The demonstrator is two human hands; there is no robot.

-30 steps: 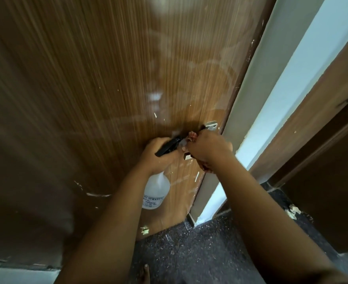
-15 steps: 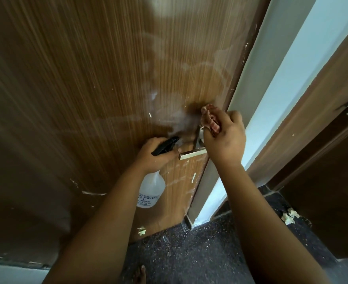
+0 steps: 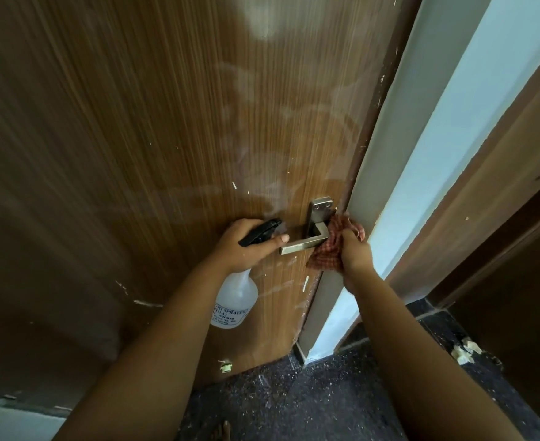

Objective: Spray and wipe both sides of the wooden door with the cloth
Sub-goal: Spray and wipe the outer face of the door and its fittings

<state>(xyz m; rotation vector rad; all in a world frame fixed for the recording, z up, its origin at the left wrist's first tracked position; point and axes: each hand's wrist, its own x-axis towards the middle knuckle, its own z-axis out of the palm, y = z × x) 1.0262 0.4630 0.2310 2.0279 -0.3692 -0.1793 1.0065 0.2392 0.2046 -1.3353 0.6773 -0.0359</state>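
Observation:
The wooden door (image 3: 173, 128) fills the view, with pale wipe streaks and white paint flecks on its face. My left hand (image 3: 246, 246) grips the black trigger head of a translucent white spray bottle (image 3: 235, 302), which hangs below it close to the door. My right hand (image 3: 356, 253) holds a red checked cloth (image 3: 327, 249) against the door's right edge, touching the end of the metal lever handle (image 3: 303, 245). The handle's plate (image 3: 318, 211) shows above it.
A grey-white door frame (image 3: 399, 173) runs beside the door's edge. Another brown door (image 3: 501, 173) stands to the right. The dark speckled floor (image 3: 310, 402) carries scraps of debris (image 3: 463, 351) at the right.
My right hand has come down from above the handle to the door's edge beside the lever, and the cloth now hangs out of it. The left hand with the bottle stayed put.

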